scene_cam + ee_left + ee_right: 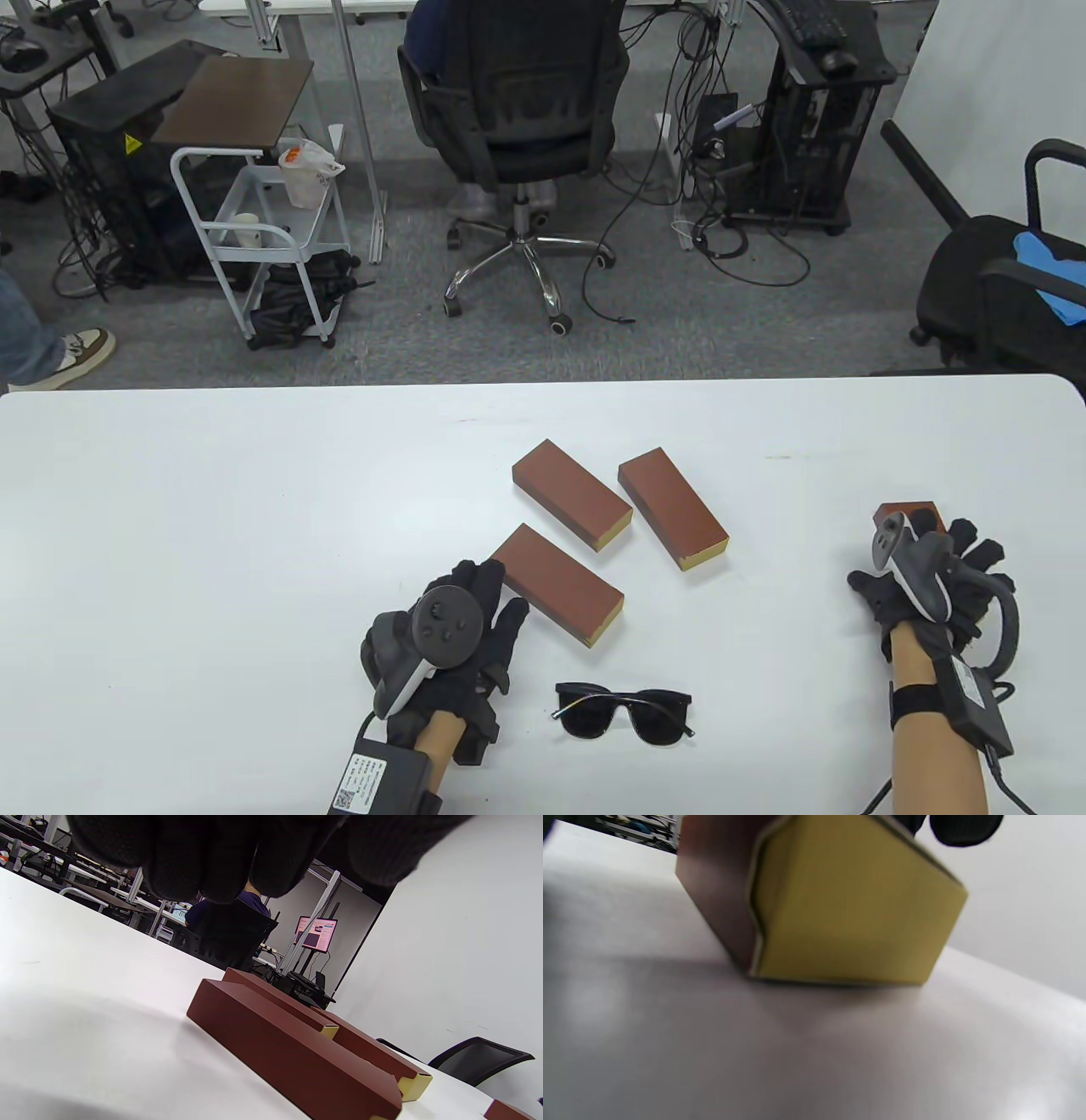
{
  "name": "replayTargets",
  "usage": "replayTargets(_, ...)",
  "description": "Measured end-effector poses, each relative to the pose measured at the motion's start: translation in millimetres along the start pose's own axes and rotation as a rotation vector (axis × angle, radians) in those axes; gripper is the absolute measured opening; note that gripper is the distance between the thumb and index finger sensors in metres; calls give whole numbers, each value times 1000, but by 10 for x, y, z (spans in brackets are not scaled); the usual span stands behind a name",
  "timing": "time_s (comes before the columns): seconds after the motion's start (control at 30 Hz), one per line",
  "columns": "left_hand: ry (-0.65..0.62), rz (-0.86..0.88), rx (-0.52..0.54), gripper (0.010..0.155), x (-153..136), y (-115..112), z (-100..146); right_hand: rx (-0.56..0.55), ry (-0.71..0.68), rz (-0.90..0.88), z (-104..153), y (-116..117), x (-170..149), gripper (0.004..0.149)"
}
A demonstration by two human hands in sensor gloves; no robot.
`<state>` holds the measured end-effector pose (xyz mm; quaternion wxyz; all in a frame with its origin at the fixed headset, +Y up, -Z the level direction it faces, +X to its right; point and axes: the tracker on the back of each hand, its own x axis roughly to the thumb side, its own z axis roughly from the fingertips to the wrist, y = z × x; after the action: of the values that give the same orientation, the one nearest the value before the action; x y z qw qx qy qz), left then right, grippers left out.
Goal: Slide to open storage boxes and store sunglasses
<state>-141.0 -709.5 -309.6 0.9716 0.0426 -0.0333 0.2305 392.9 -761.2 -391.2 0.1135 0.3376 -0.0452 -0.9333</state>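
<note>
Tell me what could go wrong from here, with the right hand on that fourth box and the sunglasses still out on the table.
1. The right hand covers most of its box, whose near end looks tilted in the blurred wrist view; it may slip.
2. The sunglasses lie unfolded near the left hand; a sweeping wrist could knock them.
3. The three boxes lie close together, so sliding one open may push its neighbours.

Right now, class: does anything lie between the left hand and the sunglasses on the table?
Nothing visible does. The left hand rests on the white table, touching the nearest brown storage box; the sunglasses lie apart, with only bare tabletop between them and the hand.
</note>
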Motion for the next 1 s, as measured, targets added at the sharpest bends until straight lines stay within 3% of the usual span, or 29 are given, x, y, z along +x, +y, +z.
replayTargets(0.3, 40, 22, 7, 62, -104, 17, -15, 145, 67, -3, -95, 68, -79, 102)
replayTargets(0.53, 55, 32, 13, 62, -142, 29, -24, 204, 33, -43, -32, 53, -72, 95)
replayTargets(0.77, 56, 32, 14, 63, -138, 44, -17, 201, 15, -58, -67, 64, -69, 76)
replayTargets(1.0, 33, 26, 17, 63, -93, 41, -16, 121, -71, -55, 63, -67, -17, 75)
